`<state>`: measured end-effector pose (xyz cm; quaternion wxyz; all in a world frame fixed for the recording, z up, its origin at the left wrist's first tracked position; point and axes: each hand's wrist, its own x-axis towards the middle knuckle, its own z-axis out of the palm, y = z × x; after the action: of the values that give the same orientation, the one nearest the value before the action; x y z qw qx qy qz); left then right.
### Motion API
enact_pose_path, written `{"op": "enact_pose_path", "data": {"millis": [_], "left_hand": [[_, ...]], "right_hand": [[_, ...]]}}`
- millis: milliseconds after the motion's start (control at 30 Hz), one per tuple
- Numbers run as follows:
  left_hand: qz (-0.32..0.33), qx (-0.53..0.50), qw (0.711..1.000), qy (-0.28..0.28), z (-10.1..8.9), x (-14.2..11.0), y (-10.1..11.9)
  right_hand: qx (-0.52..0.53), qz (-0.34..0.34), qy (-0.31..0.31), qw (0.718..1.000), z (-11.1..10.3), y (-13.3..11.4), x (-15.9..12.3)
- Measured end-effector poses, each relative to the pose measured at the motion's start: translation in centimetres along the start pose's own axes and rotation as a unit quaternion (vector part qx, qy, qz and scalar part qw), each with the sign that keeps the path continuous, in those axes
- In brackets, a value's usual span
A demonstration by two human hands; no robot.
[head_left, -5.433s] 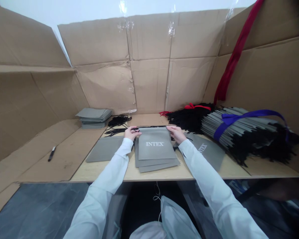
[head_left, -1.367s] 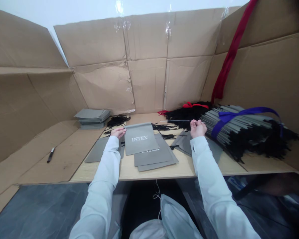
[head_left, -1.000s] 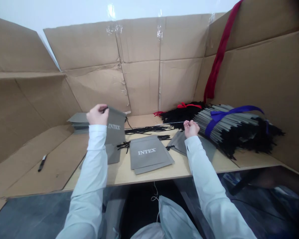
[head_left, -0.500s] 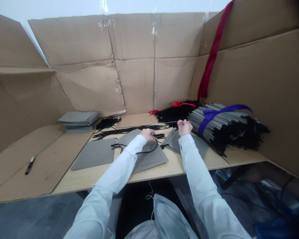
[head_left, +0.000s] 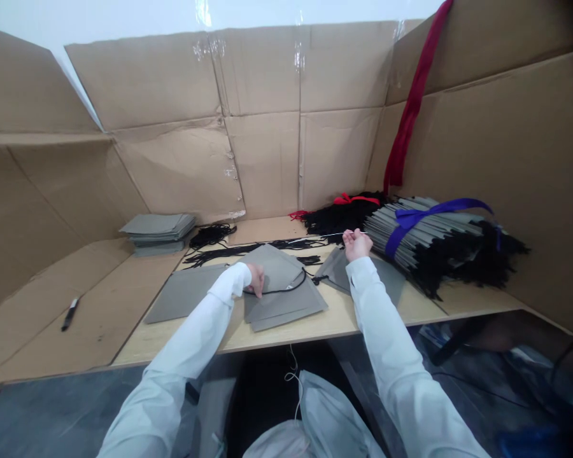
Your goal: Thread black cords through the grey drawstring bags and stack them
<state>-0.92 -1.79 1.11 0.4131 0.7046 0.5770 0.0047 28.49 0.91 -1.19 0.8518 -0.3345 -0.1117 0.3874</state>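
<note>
The person's right hand (head_left: 357,245) pinches a thin white rod (head_left: 319,237) between the fingertips and holds it out to the left, over the black cords (head_left: 214,256) laid out in a long row across the table (head_left: 262,342). The left hand (head_left: 255,280) is lower and nearer the person, its fingers bunched and pointing down at a loose black cord (head_left: 286,291); the cord meets the fingertips, but it is not possible to tell whether they grip it. That cord curves over a grey pouch (head_left: 273,261), which lies turned at an angle at the middle of the table, on top of the lower pouches (head_left: 289,313) in a loose pile. Another flat pouch (head_left: 179,298) lies to the left, partly behind the left sleeve, and more grey pouches (head_left: 386,273) lie on the right beside the right sleeve. At the back left stands a stack of grey pouches (head_left: 158,230), with a tangle of black cord (head_left: 213,235) just beside it. At the back right a heap of black cords bears a red ribbon (head_left: 351,200), and next to it lies a thick bundle of pouches (head_left: 432,232) tied with a purple ribbon (head_left: 405,222). A marker pen (head_left: 70,313) rests on cardboard at the far left.
</note>
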Motion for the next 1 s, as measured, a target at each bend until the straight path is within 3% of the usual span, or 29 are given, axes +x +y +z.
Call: {"op": "enact_pose_path", "data": {"millis": [167,333,400,500,567,633,700,800,1000], "left_hand": [[0.031,-0.012,0.996,-0.082,0.3,-1.1,1.2],[0.16,-0.029,0.983,-0.079,2.8,-2.3,7.2],[0.179,0.005,0.984,-0.02,3.7,-1.9,9.7],[0.215,0.02,0.965,0.146,3.6,-0.2,11.9],[0.207,-0.036,0.952,0.223,2.6,1.3,12.1],[0.174,-0.154,0.935,0.266,1.0,2.6,11.3],[0.129,-0.309,0.895,0.295,-0.9,3.5,9.5],[0.114,-0.527,0.802,0.258,-3.2,3.8,5.8],[0.142,-0.746,0.613,0.219,-4.6,3.3,-0.5]], "right_hand": [[-0.008,0.0,-0.003,1.0,0.0,0.1,-0.1],[-0.015,0.007,-0.001,1.0,0.1,0.0,-0.1],[-0.014,0.009,0.003,1.0,0.0,0.0,-0.2],[-0.013,0.009,0.013,1.0,0.0,0.0,-0.2],[-0.014,0.01,0.018,1.0,0.1,0.0,-0.2],[-0.018,0.011,0.02,1.0,0.1,0.0,-0.3],[-0.02,0.011,0.02,1.0,0.2,0.0,-0.4],[-0.02,0.014,0.02,1.0,0.3,0.0,-0.5],[-0.014,0.01,0.014,1.0,0.3,0.0,-0.5]]}}
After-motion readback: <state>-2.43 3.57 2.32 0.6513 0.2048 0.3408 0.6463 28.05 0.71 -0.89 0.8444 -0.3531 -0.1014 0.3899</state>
